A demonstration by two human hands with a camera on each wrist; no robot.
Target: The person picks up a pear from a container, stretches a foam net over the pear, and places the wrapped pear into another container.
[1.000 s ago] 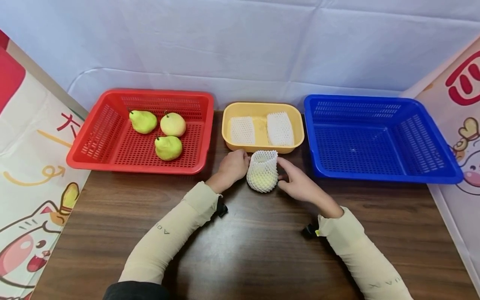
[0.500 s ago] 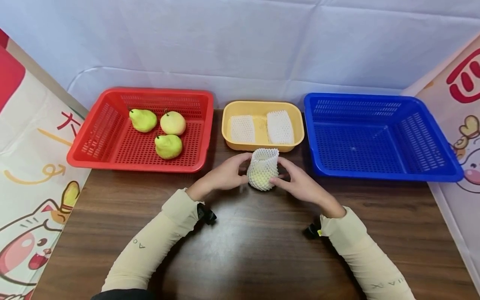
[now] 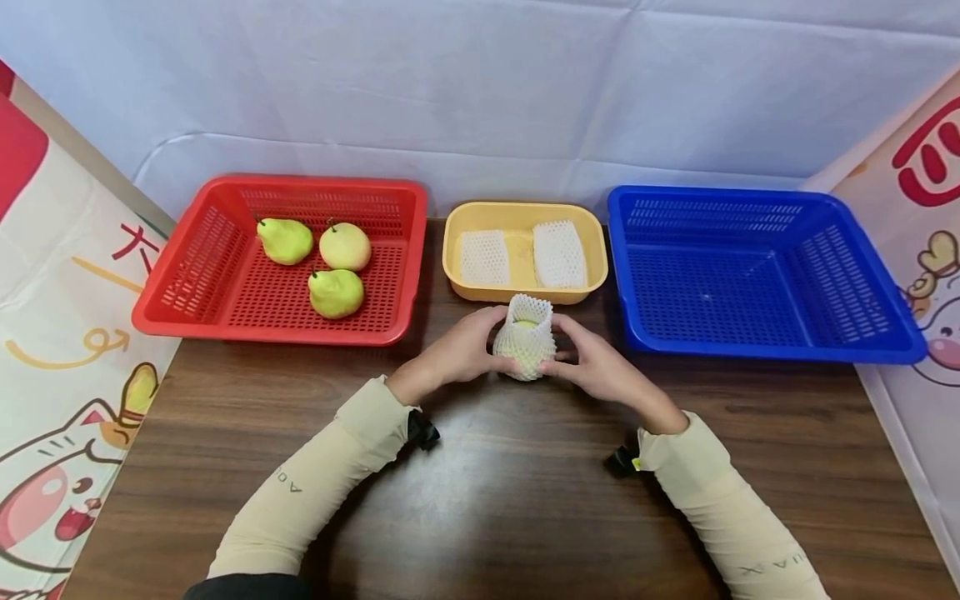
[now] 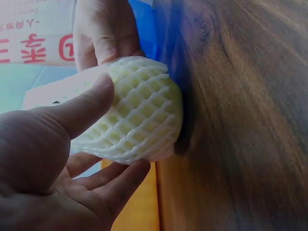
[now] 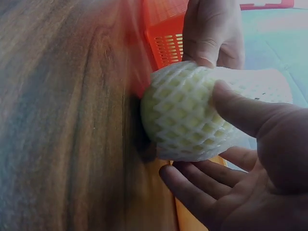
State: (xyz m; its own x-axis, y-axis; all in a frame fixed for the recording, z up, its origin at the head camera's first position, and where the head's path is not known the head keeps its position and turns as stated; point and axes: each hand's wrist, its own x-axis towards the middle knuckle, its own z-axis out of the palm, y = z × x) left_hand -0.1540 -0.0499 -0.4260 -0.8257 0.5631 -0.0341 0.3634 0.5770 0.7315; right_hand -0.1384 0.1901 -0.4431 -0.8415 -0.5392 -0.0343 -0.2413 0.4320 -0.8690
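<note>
A yellow-green pear (image 3: pixel 527 322) in a white foam net sleeve (image 3: pixel 524 344) stands on the table at the centre of the head view. The sleeve's top gapes above the fruit. From the left, my left hand (image 3: pixel 463 347) holds it, thumb across the near side and fingers round the far side. My right hand (image 3: pixel 602 364) grips the opposite side the same way. Both thumbs press on the mesh, with the wrapped pear (image 4: pixel 144 108) between the hands in the left wrist view. In the right wrist view, bare pear skin (image 5: pixel 148 118) shows past the sleeve's lower edge.
Behind the hands, a yellow tray (image 3: pixel 522 293) bears two flat foam nets (image 3: pixel 560 255). A red basket (image 3: pixel 277 333) with three pears (image 3: pixel 336 293) stands left. At right is a blue basket (image 3: pixel 765 354). A white cloth (image 3: pixel 480 83) hangs behind.
My left hand has shifted from beside the sleeve to a hold with its thumb on the near side. My right thumb has come onto the mesh. The pear's top now shows in the opening.
</note>
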